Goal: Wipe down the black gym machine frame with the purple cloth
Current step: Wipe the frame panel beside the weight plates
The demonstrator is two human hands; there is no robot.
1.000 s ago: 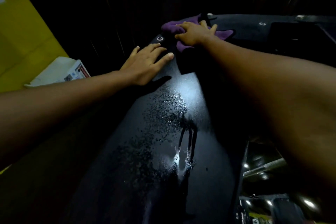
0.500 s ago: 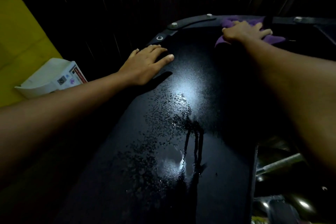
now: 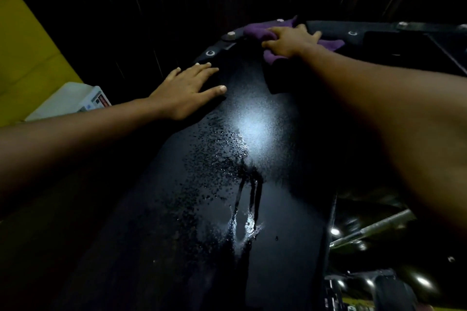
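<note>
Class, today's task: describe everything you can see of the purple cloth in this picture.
The purple cloth is a soft, crumpled rag, bunched rather than folded. It lies at the far, curved end of the black frame, beside a row of bolts. The right hand presses down on its middle with spread fingers, so only its edges show: one flap to the left, one to the right, one below the hand. The left hand does not touch it.

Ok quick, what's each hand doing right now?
Left hand: open, flat on the frame.
Right hand: open, pressing the cloth on the frame.
</note>
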